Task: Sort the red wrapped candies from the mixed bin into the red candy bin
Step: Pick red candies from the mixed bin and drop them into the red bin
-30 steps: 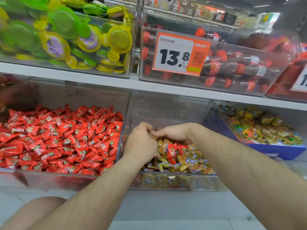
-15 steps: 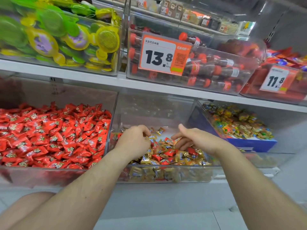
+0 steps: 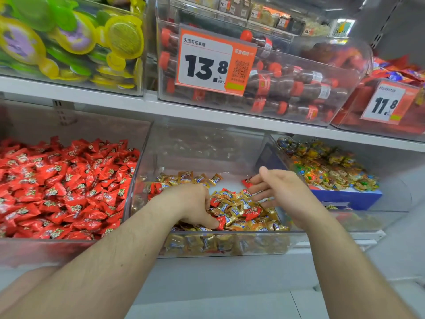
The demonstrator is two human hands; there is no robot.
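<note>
The clear mixed bin (image 3: 230, 234) in the middle of the lower shelf holds gold wrapped candies (image 3: 236, 209) with several red ones among them. My left hand (image 3: 190, 203) reaches down into the pile near the bin's front, its fingers curled, and pinches a red candy (image 3: 221, 222). My right hand (image 3: 276, 187) hovers over the right side of the bin with straight, spread fingers. Its fingertips touch a lone red candy (image 3: 247, 182) on the bare bin floor. The red candy bin (image 3: 137, 178), to the left, is heaped with red candies (image 3: 69, 187).
A blue tray of multicoloured candies (image 3: 331, 171) stands right of the mixed bin. The shelf above carries bins of green and yellow sweets (image 3: 69, 42), cola-bottle candies (image 3: 299, 88) and price tags (image 3: 213, 63). The shelf edge (image 3: 207, 116) hangs low over the bins.
My hands, close together at the back of the mixed bin, have parted. The left dropped toward the front onto a red candy; the right opened and moved right.
</note>
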